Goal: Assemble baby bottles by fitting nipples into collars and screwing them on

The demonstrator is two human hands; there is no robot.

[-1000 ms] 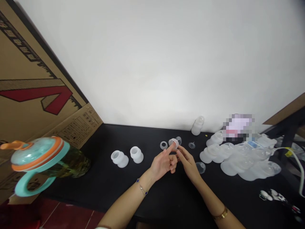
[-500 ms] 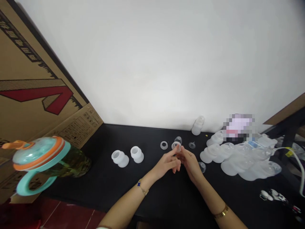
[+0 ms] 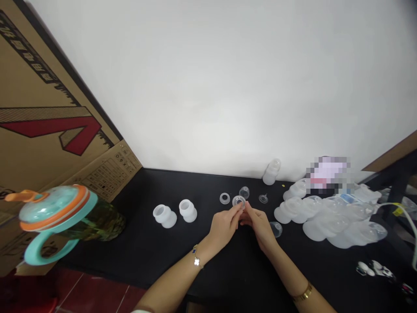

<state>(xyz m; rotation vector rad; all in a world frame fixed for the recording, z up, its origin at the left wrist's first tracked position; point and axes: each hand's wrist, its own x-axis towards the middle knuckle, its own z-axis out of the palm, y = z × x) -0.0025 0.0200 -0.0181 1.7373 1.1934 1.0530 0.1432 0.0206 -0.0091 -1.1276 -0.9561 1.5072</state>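
Observation:
Together, my left hand and my right hand pinch a translucent baby-bottle collar ring by its near edge, above the black table. Something clear shows inside the ring, too small to name. Just beyond it lie a second collar ring and a clear dome cap. A clear nipple rests on its base a little to the right. Another clear dome cap sits beside my right hand, partly hidden by it.
Two open white bottles stand on the left of the table. A capped bottle is near the wall, and several more crowd the right. A teal-lidded jug and a cardboard box occupy the far left.
The collar ring has tilted to face upward and shifted slightly left. My left hand's fingers have drawn together around its near edge, and both hands have turned a little.

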